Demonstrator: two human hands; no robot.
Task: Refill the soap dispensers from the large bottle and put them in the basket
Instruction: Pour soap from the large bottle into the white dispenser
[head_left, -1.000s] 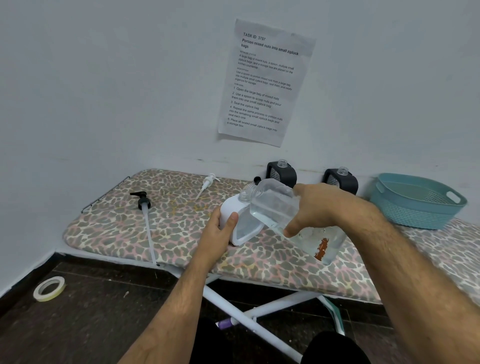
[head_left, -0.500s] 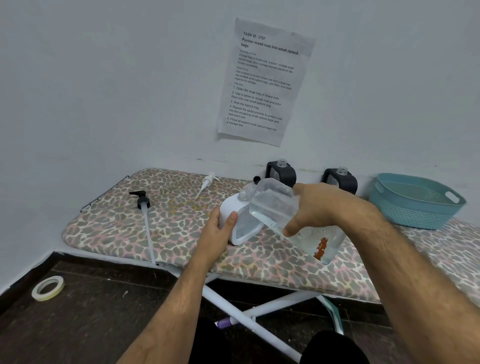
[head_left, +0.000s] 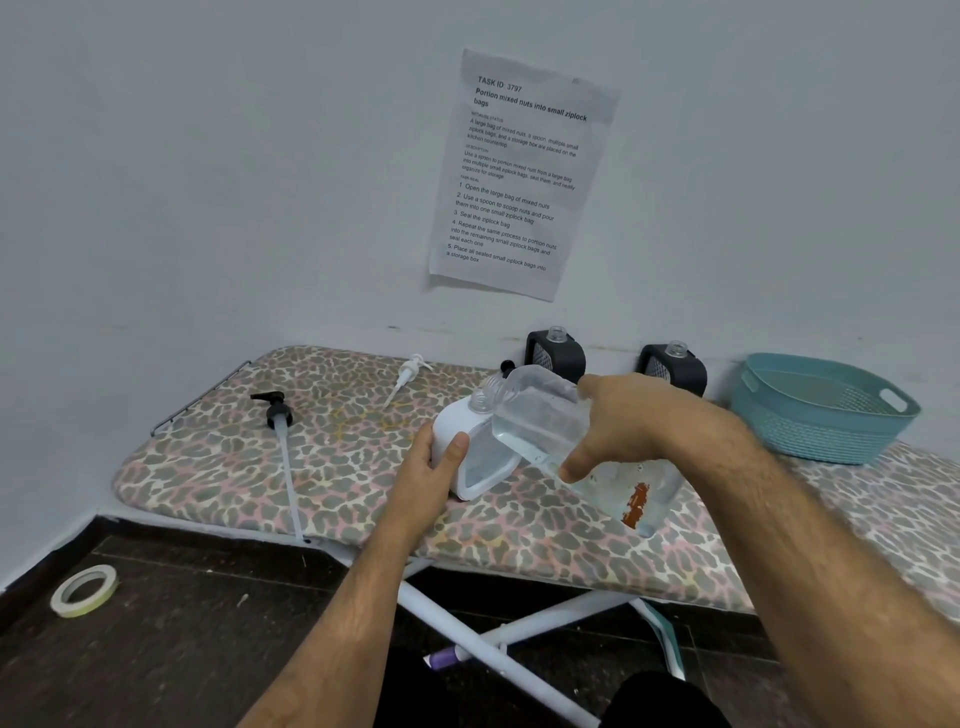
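A white soap dispenser (head_left: 457, 431) with no pump stands on the leopard-print ironing board (head_left: 218, 467), and my left hand (head_left: 434, 465) grips its left side. My right hand (head_left: 618, 431) holds the large clear bottle (head_left: 540, 415) tilted leftward, its neck over the dispenser's open mouth. Clear liquid fills the bottle's lower part. Two black dispensers (head_left: 555, 353) (head_left: 672, 366) without pumps stand at the wall. The teal basket (head_left: 826, 410) sits at the back right with nothing visible in it.
A black pump (head_left: 275, 415) with a long tube and a white pump (head_left: 408, 374) lie on the board's left part. A paper sheet (head_left: 519, 176) is taped to the wall. A tape roll (head_left: 83, 590) lies on the dark floor below.
Both hands and the tilted bottle hold nearly the same pose; only a slight drift of the view is visible.
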